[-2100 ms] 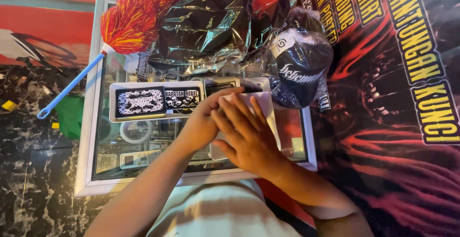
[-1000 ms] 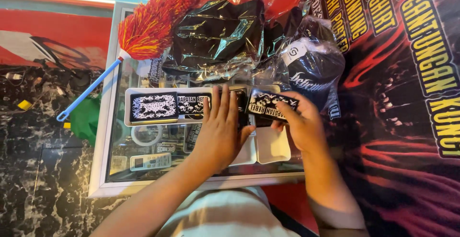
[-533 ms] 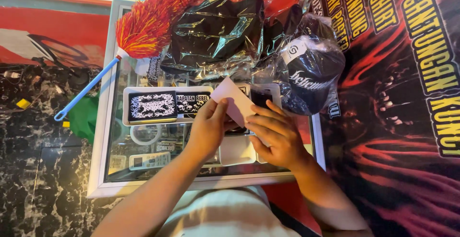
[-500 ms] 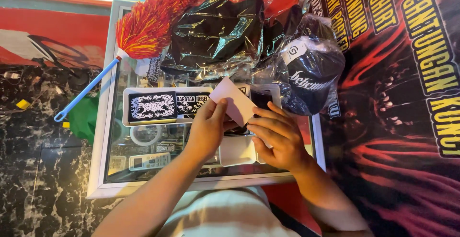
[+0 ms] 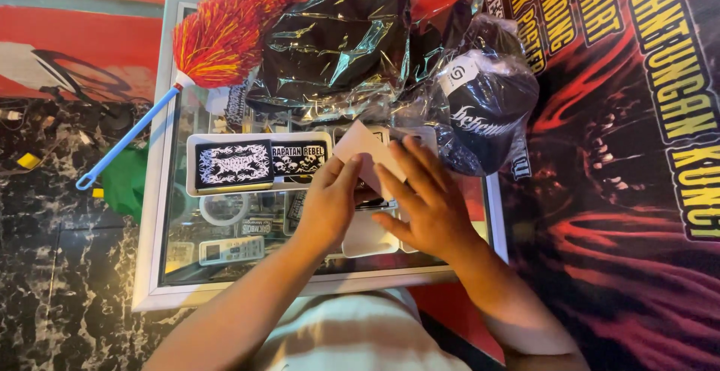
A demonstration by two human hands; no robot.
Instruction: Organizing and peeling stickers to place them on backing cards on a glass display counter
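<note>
Both hands meet around the middle of the frame over a glass display case (image 5: 161,213), pinching a pale card (image 5: 358,146) between them: left hand (image 5: 330,204) grips its lower edge, right hand (image 5: 424,202) has fingers spread flat across it. Black-and-white stickers (image 5: 259,163) sit just left, red feather duster (image 5: 225,30) upper left, bagged black cap (image 5: 487,109) upper right

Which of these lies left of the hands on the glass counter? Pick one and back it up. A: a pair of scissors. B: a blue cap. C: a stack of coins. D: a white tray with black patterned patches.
D: the white tray holding black patterned patches sits on the glass counter just left of the left hand, while both hands, the right hand included, hold a pale card.
</note>
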